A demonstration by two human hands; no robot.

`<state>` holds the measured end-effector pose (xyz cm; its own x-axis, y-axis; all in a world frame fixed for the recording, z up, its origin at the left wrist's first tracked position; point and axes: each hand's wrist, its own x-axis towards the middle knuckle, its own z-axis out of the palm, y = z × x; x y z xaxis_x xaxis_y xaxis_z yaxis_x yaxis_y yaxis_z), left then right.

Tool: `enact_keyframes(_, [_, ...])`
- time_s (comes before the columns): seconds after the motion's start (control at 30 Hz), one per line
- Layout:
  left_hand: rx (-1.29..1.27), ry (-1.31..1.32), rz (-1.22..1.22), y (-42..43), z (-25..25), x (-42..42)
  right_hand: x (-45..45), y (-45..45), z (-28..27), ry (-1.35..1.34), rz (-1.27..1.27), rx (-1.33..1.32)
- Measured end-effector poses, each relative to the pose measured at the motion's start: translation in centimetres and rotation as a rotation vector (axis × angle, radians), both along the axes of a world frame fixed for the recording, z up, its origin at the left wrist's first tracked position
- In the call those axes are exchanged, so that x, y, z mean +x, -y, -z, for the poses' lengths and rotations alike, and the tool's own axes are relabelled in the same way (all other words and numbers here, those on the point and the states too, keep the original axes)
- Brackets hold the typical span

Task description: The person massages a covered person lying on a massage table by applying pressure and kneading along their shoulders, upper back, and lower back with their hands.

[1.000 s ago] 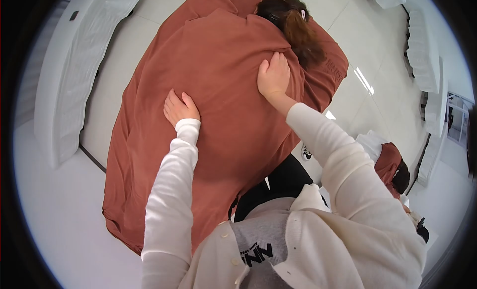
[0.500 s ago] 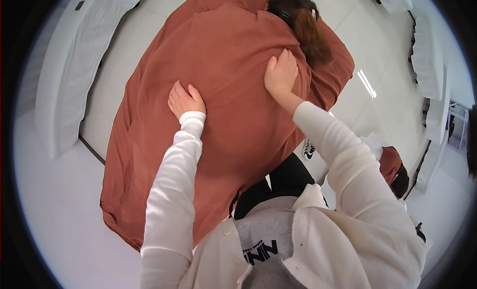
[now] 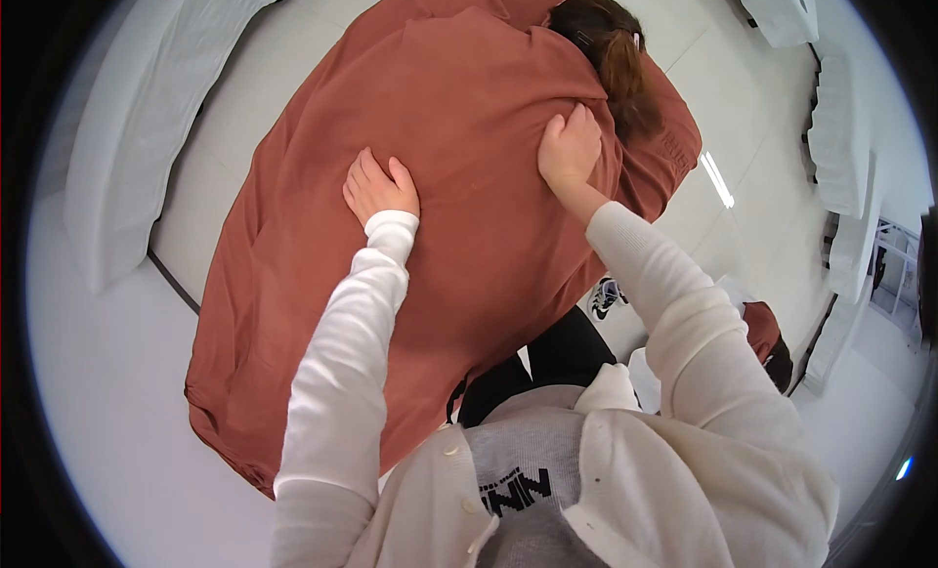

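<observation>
Left hand [image 3: 383, 189] and right hand [image 3: 573, 148] lie open, palms down, on rust-brown cloth [image 3: 469, 265] covering another person's back, hair [image 3: 625, 65] far right. Contact is made; what remains cannot be told.

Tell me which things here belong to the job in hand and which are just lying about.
Seems part of the job:
left hand, resting on the cloth
right hand, nearer the hair
reddish-brown cloth
person under it, hair showing

Seemingly just around:
white-draped furniture at left
white-draped furniture at right
another person, partly hidden
</observation>
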<state>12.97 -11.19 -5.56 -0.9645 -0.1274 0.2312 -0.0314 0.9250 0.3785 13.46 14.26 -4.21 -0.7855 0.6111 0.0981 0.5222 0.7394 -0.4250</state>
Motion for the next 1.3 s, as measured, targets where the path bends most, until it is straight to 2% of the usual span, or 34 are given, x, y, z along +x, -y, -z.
enact_keyframes(0.1, [-0.004, 0.012, 0.008, -0.1, 0.2, 0.0, 0.1, 1.8, -0.1, -0.029, 0.002, 0.154])
enact_keyframes(0.2, [-0.007, 0.002, 0.019, 0.0, 0.2, 0.1, 3.7, 0.5, 0.8, -0.111, -0.093, 0.098])
enact_keyframes(0.3, [-0.018, -0.022, 0.04, -0.1, -0.1, 0.2, 3.7, -1.1, 1.7, -0.188, -0.177, 0.043])
enact_keyframes(0.4, [-0.004, -0.035, 0.028, -0.2, -0.2, 0.2, 1.3, -1.3, 1.0, -0.112, -0.093, -0.047])
enact_keyframes(0.5, [-0.008, -0.02, 0.005, 0.1, 0.1, -0.1, -0.8, 0.8, -0.9, 0.043, -0.005, 0.006])
enact_keyframes(0.57, [-0.002, -0.03, 0.01, 0.1, 0.1, -0.1, 0.2, 1.3, -0.7, 0.042, -0.002, 0.032])
enact_keyframes(0.63, [-0.003, -0.002, 0.022, 0.0, -0.1, 0.3, 2.8, 0.9, 0.4, -0.173, -0.135, 0.089])
enact_keyframes(0.7, [-0.015, -0.008, 0.018, -0.3, -0.4, 0.2, 4.2, -0.3, 1.6, -0.234, -0.147, 0.109])
enact_keyframes(0.83, [0.005, 0.0, 0.018, -0.4, -0.9, 0.4, 2.4, -1.3, 1.1, -0.198, -0.149, 0.031])
enact_keyframes(0.93, [-0.008, -0.006, -0.009, -0.3, -0.6, -0.1, -0.6, -0.3, -1.1, 0.07, -0.023, -0.01])
enact_keyframes(1.03, [-0.019, 0.021, -0.031, -0.2, -0.2, -0.4, -1.5, 1.7, -1.4, 0.092, 0.061, 0.1])
enact_keyframes(1.1, [-0.025, 0.037, -0.028, -0.2, -0.1, -0.3, -0.4, 1.8, -1.0, 0.067, 0.049, 0.099])
enact_keyframes(1.17, [-0.022, 0.035, -0.022, -0.4, -0.2, -0.2, 1.7, 1.2, 0.4, -0.118, -0.074, 0.221])
enact_keyframes(1.3, [-0.042, 0.009, 0.0, -0.5, -0.3, 0.5, 3.3, -0.8, 2.2, -0.254, -0.122, 0.168])
